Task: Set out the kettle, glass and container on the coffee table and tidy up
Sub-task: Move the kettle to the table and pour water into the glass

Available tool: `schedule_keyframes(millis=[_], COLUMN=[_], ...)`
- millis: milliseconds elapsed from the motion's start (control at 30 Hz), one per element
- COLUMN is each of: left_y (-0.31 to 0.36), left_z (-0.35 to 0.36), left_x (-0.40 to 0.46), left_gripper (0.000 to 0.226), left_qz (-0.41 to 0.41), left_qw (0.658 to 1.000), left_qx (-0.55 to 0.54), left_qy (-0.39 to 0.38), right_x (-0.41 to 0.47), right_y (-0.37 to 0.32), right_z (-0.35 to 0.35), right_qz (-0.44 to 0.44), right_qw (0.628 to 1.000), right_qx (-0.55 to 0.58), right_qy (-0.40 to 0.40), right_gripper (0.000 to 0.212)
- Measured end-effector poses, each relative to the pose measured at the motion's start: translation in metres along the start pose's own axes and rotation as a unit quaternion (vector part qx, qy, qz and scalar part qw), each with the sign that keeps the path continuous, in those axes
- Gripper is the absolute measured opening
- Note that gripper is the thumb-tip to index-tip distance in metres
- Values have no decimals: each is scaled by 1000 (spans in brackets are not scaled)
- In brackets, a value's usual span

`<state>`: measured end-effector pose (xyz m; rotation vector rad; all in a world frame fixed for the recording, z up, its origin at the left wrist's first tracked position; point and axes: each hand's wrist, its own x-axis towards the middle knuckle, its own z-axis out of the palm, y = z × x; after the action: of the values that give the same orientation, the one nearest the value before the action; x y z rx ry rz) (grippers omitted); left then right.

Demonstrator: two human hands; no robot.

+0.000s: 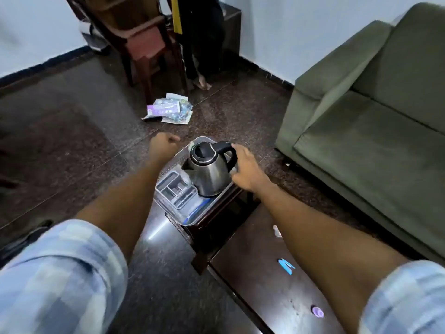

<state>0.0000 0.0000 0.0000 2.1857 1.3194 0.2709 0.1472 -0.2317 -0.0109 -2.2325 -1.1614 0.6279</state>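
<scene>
A steel kettle [209, 169] with a black lid and handle stands on top of a clear plastic container [177, 191], which rests on a small dark stool beside the coffee table [272, 280]. My right hand [245, 168] wraps around the kettle's black handle from the right. My left hand [162, 145] hovers to the left of the kettle with its fingers curled into a fist and nothing in it. The container has a grey divided lid. No glass shows clearly.
A green sofa [375, 121] fills the right side. Scattered packets and papers [169, 109] lie on the dark floor beyond the stool. Stacked wooden chairs [144, 42] and a standing person's bare foot [202, 83] are at the back. A blue scrap [286, 266] and purple cap [317, 311] lie on the table.
</scene>
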Motion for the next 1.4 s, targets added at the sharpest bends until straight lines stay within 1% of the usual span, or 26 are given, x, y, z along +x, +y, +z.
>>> schedule_keyframes(millis=[33,100,167,233,267,333,367,433,467,500,533,567,633,700,767,900,1000,1067,1133,1200,1233,1267,1333,1367,1400], left_y=[-9,-21,-27,-28,-27,-25,-27,-30,-29,-32,-33,-32,-34,-35,-36,-33,-31,-28,-28,-29,-31,-32,-29,-29,-24], left_z=[1,8,23,39,49,70,79,93,94,99,99,101,105,108,108,113,114,114,108,103,102,101,99,98,97], left_x=[9,25,38,51,55,60,63,72,74,79,82,87,97,103,105,107,106,101,88,74,70,70,71,72,70], left_gripper=[43,52,66,71,66,41,34,39,42,42,40,38,44,45,41,37,33,28,26,37,41,39,26,24,24], left_qz=[3,24,55,72,77,40,26,0,-12,-7,-10,-8,-4,5,7,8,14,31,57,135,159,173,190,177,161], left_qw=[999,995,989,980,976,963,963,960,953,951,947,949,956,964,973,977,979,980,977,971,967,967,976,981,984], left_qx=[4,6,19,18,11,-84,-120,-163,-184,-192,-201,-195,-176,-136,-101,-113,-118,-121,-155,-165,-178,-177,-106,-77,-76], left_qy=[-32,-97,-138,-182,-205,-252,-239,-226,-239,-244,-250,-246,-233,-229,-208,-178,-167,-154,-136,-111,-89,-63,-11,1,6], right_x=[17,44,74,94,102,116,122,130,133,135,135,135,130,122,113,99,90,84,78,70,65,60,45,36,25], right_y=[-2,-8,-9,-7,-7,-4,-2,2,3,6,9,13,24,36,42,46,48,47,44,41,39,37,35,35,37], right_z=[4,5,6,9,10,12,11,11,9,7,4,2,1,4,8,12,7,-5,-19,-39,-51,-62,-85,-94,-105], right_qz=[-18,-28,-36,-47,-59,-74,-81,-78,-79,-76,-76,-81,-104,-120,-120,-103,-93,-93,-111,-133,-143,-152,-163,-165,-163], right_qw=[1000,997,991,979,970,959,957,960,961,962,963,965,967,974,981,984,981,978,976,972,970,968,963,960,958], right_qx=[-14,-54,-105,-171,-205,-240,-244,-232,-223,-212,-202,-189,-153,-94,-28,86,145,168,178,186,193,199,216,224,231], right_qy=[-11,-50,-75,-104,-120,-134,-133,-138,-144,-151,-159,-166,-175,-167,-152,-121,-94,-76,-61,-44,-34,-22,8,26,46], right_gripper=[88,92,85,70,64,52,47,42,42,44,46,45,40,36,41,48,49,46,41,37,37,37,39,39,39])
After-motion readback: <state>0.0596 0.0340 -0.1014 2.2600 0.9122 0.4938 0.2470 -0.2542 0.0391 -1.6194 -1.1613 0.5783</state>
